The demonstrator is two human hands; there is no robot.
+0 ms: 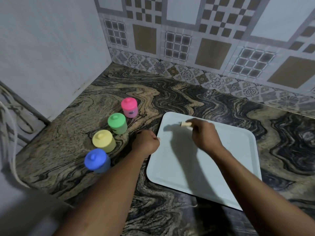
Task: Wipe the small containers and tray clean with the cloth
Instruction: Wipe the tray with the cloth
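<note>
Blue container (97, 160), yellow container (104, 140), green container (117, 123) and pink container (129, 107) are standing in a row on the desk (170, 96), left hand (147, 144) is gripping the rim of the tray (230, 159), and right hand (204, 135) is pinching the cloth (185, 124) against its far end.

Plastic on polished stone

Matt pale tray (238, 167) and four matt coloured lidded containers (117, 123) sit on a glossy, swirl-veined stone worktop (187, 99); wall tiles (213, 31) smooth.
</note>
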